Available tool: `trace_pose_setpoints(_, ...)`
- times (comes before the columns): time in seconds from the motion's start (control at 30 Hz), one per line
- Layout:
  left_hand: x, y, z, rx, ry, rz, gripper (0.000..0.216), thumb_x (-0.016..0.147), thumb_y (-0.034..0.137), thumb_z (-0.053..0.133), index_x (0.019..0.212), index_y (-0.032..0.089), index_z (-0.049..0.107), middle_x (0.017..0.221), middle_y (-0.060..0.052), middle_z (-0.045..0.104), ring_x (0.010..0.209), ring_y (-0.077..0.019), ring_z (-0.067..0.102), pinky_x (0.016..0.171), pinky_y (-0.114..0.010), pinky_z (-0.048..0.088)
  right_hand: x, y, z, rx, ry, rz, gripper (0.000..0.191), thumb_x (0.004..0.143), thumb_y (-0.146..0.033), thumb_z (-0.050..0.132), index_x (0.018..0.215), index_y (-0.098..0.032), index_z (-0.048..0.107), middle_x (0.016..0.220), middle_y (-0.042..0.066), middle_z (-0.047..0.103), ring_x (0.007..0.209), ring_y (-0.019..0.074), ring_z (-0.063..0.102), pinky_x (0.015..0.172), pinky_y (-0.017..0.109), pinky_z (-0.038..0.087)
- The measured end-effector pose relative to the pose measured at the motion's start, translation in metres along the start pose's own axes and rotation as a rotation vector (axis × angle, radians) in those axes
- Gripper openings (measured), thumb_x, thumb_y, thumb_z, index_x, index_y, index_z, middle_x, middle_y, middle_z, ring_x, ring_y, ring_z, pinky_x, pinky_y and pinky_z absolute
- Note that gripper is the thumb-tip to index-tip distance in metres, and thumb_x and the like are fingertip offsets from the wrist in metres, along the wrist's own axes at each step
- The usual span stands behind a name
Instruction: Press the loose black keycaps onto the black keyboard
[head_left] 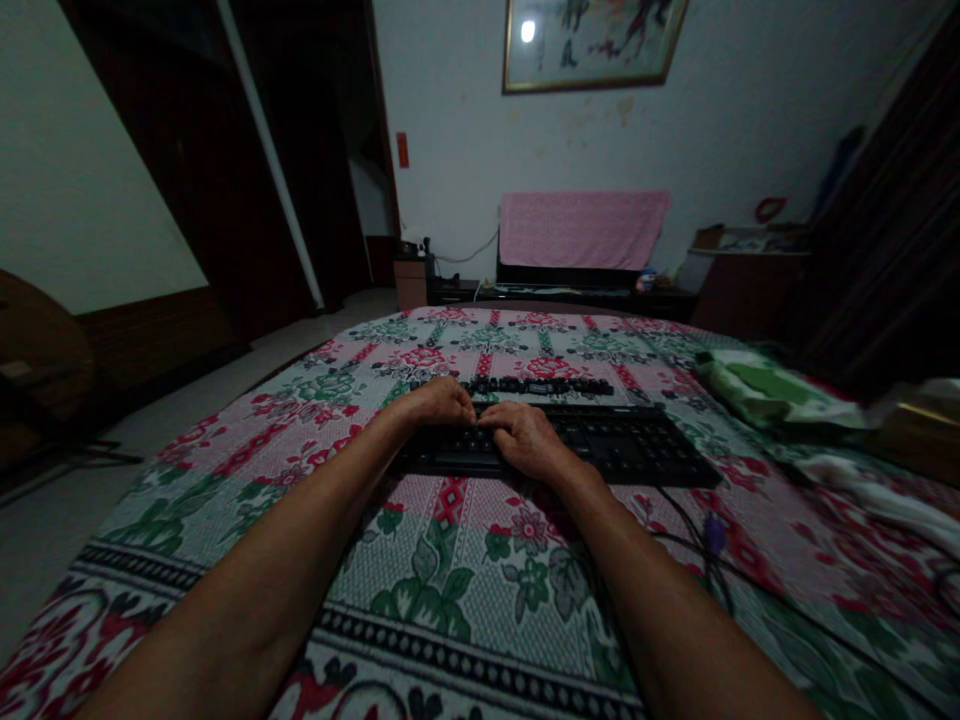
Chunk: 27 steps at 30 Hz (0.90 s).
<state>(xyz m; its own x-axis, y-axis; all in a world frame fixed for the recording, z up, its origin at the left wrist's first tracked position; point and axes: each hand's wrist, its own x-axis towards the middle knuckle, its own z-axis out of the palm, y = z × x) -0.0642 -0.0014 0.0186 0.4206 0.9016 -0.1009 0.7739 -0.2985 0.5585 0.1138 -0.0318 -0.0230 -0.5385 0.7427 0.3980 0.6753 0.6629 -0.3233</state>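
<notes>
A black keyboard (pixel 615 447) lies on the patterned tablecloth in front of me. Just behind it, a row of loose black keycaps (pixel 551 386) runs along the cloth. My left hand (pixel 442 402) is over the keyboard's upper left part, its fingers curled closed. My right hand (pixel 525 438) rests over the keyboard's middle, thumb and fingers drawn together and pointing left. The fingertips of both hands almost meet above the keys. Anything small between them is too hidden to make out. Part of the keyboard's left side is covered by my hands.
A dark cable (pixel 694 530) with a purple connector (pixel 714 535) trails right of my right forearm. A green and white package (pixel 772 385) and a crumpled white bag (pixel 885 495) lie on the right. The floral tablecloth (pixel 450 580) covers the table. Beyond stands a pink-draped screen (pixel 581 230).
</notes>
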Motion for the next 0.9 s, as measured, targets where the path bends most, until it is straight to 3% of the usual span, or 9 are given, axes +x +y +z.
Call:
trace_pose_setpoints(0.27, 0.003, -0.014, -0.006, -0.154, 0.036, -0.012, 0.024, 0.061, 0.029, 0.058, 0.072, 0.01, 0.068, 0.054, 0.001, 0.058, 0.052, -0.0092, 0.049, 0.05, -0.019, 0.037, 0.0, -0.006, -0.006, -0.02, -0.006, 0.027, 0.035, 0.074, -0.012, 0.043, 0.098, -0.022, 0.065, 0.105, 0.002, 0.064, 0.099, 0.0154, 0.055, 0.09, 0.027, 0.038)
trace_pose_setpoints(0.4, 0.007, -0.03, -0.012, 0.078, 0.325, -0.109, 0.025, 0.067, 0.032, 0.056, 0.08, 0.016, 0.07, 0.063, 0.0, 0.063, 0.061, -0.0128, 0.054, 0.056, -0.021, 0.039, -0.001, -0.01, -0.006, -0.036, 0.042, 0.094, 0.033, 0.078, -0.015, 0.042, 0.102, -0.019, 0.063, 0.103, 0.005, 0.064, 0.097, 0.0156, 0.055, 0.088, 0.027, 0.038)
trace_pose_setpoints(0.5, 0.013, -0.035, -0.011, 0.216, 0.448, -0.1, 0.027, 0.07, 0.03, 0.056, 0.09, 0.021, 0.07, 0.082, -0.003, 0.068, 0.078, -0.0167, 0.058, 0.071, -0.024, 0.041, -0.001, -0.011, -0.003, -0.042, 0.051, 0.118, 0.031, 0.078, -0.015, 0.043, 0.1, -0.019, 0.063, 0.103, 0.005, 0.063, 0.097, 0.0158, 0.054, 0.088, 0.028, 0.037)
trace_pose_setpoints(0.63, 0.023, -0.029, -0.004, 0.346, 0.43, -0.108, 0.031, 0.073, 0.033, 0.054, 0.1, 0.026, 0.067, 0.099, -0.005, 0.067, 0.094, -0.0217, 0.057, 0.082, -0.028, 0.041, -0.002, -0.009, 0.0, -0.037, 0.063, 0.117, 0.029, 0.078, -0.015, 0.043, 0.098, -0.02, 0.064, 0.102, 0.004, 0.063, 0.096, 0.0157, 0.054, 0.088, 0.028, 0.037)
trace_pose_setpoints(0.9, 0.032, -0.015, 0.003, 0.513, 0.326, -0.16, 0.037, 0.074, 0.029, 0.052, 0.11, 0.034, 0.061, 0.107, -0.002, 0.065, 0.1, -0.0219, 0.057, 0.083, -0.029, 0.042, -0.002, -0.008, 0.0, -0.029, 0.058, 0.127, 0.03, 0.078, -0.015, 0.044, 0.099, -0.02, 0.064, 0.101, 0.004, 0.063, 0.096, 0.0163, 0.054, 0.088, 0.029, 0.037)
